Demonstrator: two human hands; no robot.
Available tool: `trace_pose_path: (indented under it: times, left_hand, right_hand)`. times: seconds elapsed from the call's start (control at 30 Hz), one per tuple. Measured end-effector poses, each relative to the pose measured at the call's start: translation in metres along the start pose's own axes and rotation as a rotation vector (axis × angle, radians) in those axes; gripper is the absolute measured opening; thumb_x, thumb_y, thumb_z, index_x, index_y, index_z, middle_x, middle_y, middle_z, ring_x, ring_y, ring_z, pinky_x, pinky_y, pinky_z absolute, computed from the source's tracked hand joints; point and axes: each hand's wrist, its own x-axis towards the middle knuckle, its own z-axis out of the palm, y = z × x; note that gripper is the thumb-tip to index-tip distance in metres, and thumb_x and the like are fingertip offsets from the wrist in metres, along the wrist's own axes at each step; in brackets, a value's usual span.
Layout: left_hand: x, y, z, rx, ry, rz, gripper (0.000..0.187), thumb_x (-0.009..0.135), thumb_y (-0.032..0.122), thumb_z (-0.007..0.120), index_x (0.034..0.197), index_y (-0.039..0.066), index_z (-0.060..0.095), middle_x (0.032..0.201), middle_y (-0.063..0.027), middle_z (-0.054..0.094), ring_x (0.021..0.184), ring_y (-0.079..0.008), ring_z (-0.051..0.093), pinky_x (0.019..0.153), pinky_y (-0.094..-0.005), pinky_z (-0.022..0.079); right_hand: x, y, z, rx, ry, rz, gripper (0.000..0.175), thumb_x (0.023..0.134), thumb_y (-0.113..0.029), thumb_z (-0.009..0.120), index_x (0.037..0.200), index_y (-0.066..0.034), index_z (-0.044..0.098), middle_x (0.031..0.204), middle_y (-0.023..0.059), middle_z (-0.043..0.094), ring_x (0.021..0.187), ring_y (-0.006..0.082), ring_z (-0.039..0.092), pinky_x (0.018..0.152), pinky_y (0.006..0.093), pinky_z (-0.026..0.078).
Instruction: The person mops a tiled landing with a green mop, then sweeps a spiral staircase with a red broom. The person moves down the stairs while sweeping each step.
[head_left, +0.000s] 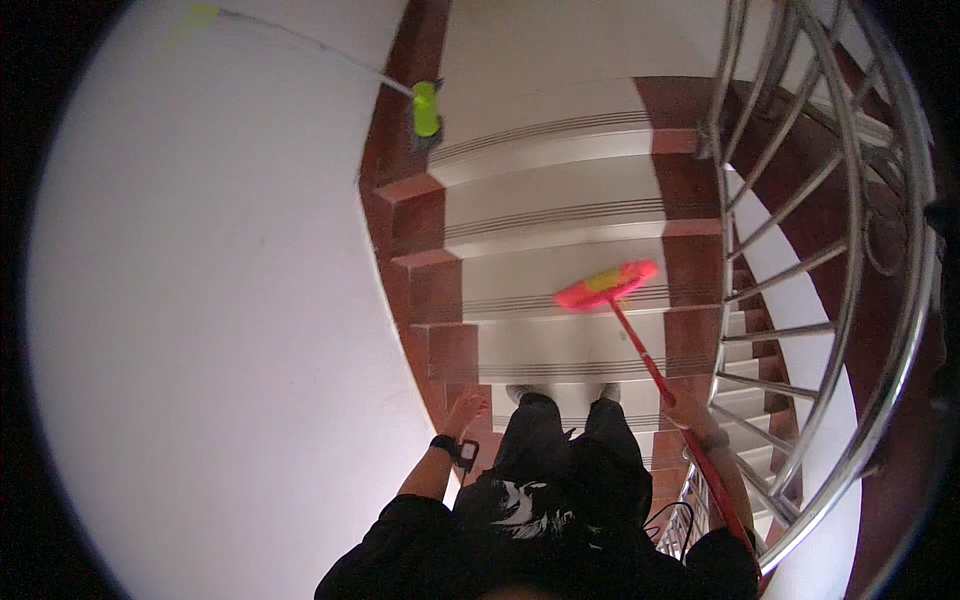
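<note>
My right hand (686, 414) is shut around the red handle of a broom (637, 341). The broom's pink and yellow head (606, 286) is over a step in front of my feet, slightly blurred. My left hand (469, 409) hangs beside my left leg, near the dark red border of the stairs; nothing is seen in it, and its fingers look partly spread. Farther up, a long-handled tool with a green head (425, 111) stands at the left edge of the stairs, its thin pale pole (330, 51) leaning against the wall.
Pale stair treads (555, 270) with dark grooved strips rise ahead of me, edged in dark red. A white wall (225, 262) runs along the left. On the right curves a metal railing (847, 247), with more steps (742, 367) visible through its bars.
</note>
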Motion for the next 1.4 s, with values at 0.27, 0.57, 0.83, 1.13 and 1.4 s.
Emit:
trace_pose_path:
  times: [0.27,0.57,0.83,1.13,1.4]
  left_hand:
    - [-0.073,-0.063,-0.026,-0.199,0.219,-0.278,0.027,0.089,0.024,0.055,0.109,0.005,0.057,0.093,-0.01,0.064,0.082,-0.0206,0.064,0.071,-0.0353,0.053]
    - [-0.102,-0.082,-0.051,-0.209,0.355,-0.327,0.025,0.091,0.023,0.051,0.106,0.004,0.055,0.094,-0.0118,0.062,0.084,-0.0245,0.063,0.073,-0.0367,0.054]
    - [-0.036,-0.035,-0.028,-0.044,0.233,-0.244,0.027,0.091,0.024,0.051,0.105,0.001,0.056,0.087,-0.0131,0.064,0.076,-0.0224,0.064,0.068,-0.0332,0.055]
    - [0.007,0.003,-0.011,0.065,0.028,-0.087,0.026,0.094,0.026,0.048,0.104,0.004,0.057,0.095,-0.0107,0.064,0.084,-0.0224,0.064,0.071,-0.0331,0.053]
    - [-0.039,-0.048,-0.046,0.076,0.09,0.006,0.028,0.091,0.029,0.052,0.097,0.004,0.062,0.087,-0.0101,0.065,0.077,-0.0211,0.063,0.067,-0.032,0.052]
  right_hand:
    - [0.154,-0.192,0.022,-0.196,-0.278,-0.318,0.047,0.072,-0.021,0.054,0.117,-0.0093,0.05,0.089,0.0209,0.065,0.084,0.0391,0.063,0.072,0.0497,0.05]
    - [0.104,-0.169,-0.019,0.029,-0.214,-0.277,0.055,0.076,-0.023,0.052,0.129,-0.0116,0.043,0.088,0.021,0.065,0.084,0.0403,0.062,0.074,0.0498,0.05]
    - [-0.063,-0.046,-0.036,0.193,0.094,-0.106,0.065,0.081,-0.018,0.059,0.14,-0.0142,0.033,0.087,0.0218,0.063,0.074,0.0363,0.059,0.072,0.0461,0.048]
    - [-0.073,0.038,-0.014,0.506,0.225,0.288,0.068,0.079,-0.016,0.057,0.142,-0.0121,0.031,0.069,0.015,0.06,0.056,0.0229,0.059,0.05,0.0366,0.048]
    - [0.038,-0.01,-0.012,0.158,-0.19,0.102,0.053,0.081,-0.027,0.058,0.13,-0.0122,0.044,0.1,0.0321,0.059,0.086,0.0401,0.061,0.076,0.0485,0.049]
